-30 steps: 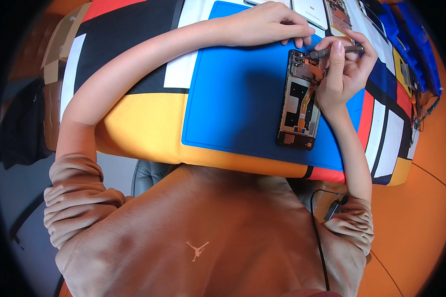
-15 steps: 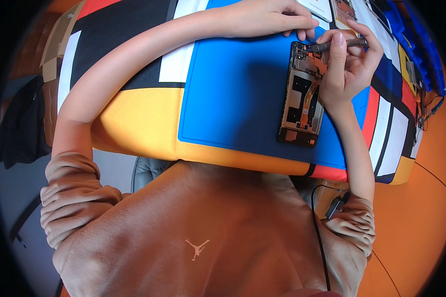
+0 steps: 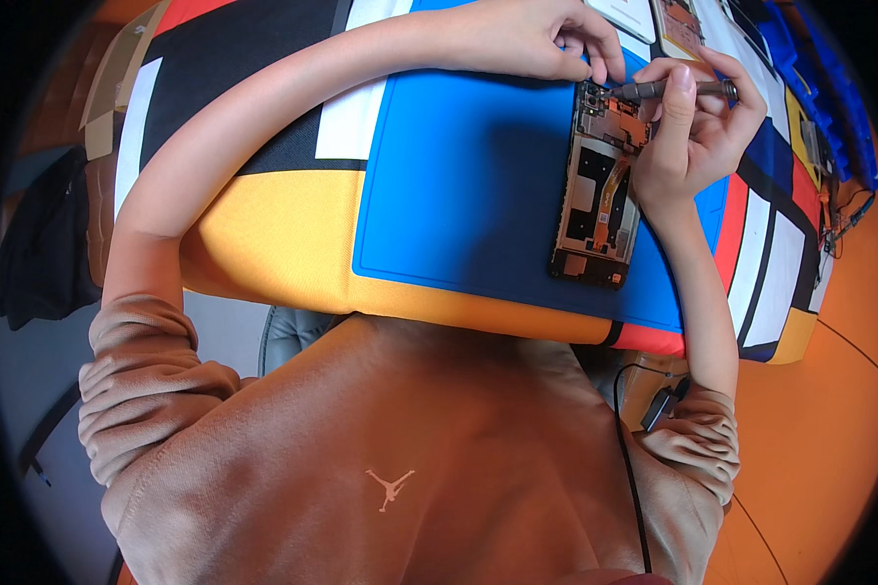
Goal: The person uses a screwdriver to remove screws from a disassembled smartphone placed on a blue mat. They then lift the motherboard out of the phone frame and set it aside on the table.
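While the left hand (image 3: 544,41) sits curled around 12 o'clock on the blue mat (image 3: 449,185) — can't tell if its grip has anything — the opened phone (image 3: 585,195) lies toward 3 o'clock there. Next over, a screwdriver (image 3: 647,91), tip at the phone's 12 o'clock end, is clamped in the grip of the right hand (image 3: 691,141).

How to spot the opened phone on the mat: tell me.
Find the blue mat. On its right side, beneath the grey tool in the right hand, lies the opened phone. Its dark frame and orange ribbon distinguish it from the white device beyond.
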Demonstrator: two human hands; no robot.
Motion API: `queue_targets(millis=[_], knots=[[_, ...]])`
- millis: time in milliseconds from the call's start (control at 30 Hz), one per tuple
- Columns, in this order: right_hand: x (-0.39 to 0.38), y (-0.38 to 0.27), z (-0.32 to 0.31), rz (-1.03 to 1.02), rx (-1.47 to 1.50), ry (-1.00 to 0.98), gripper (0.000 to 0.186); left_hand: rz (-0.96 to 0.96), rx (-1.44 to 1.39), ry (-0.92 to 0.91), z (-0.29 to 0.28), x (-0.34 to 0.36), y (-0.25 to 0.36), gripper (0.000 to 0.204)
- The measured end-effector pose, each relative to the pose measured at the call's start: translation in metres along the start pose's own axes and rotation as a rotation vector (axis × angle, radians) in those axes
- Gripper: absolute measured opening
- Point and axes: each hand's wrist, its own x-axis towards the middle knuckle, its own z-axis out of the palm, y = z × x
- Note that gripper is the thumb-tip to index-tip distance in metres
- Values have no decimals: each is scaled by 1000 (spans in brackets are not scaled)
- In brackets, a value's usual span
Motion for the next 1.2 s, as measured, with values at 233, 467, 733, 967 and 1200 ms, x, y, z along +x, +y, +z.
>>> queue_targets(millis=[233, 467, 733, 967, 1200], knots=[[0, 1, -1, -2, 30, 3, 28, 22, 107, -3, -1, -2, 2, 24], [2, 1, 0, 7, 51, 17, 28, 33, 157, -18, -2, -1, 8, 25], [2, 2, -2, -19, 27, 12, 27, 39, 127, -18, -2, -1, 6, 25], [1, 1, -3, -54, -28, -27, 26, 57, 140, -23, -3, 0, 5, 25], [1, -1, -1, -88, -60, -66, 25, 22, 162, 27, 0, -4, 12, 23]])
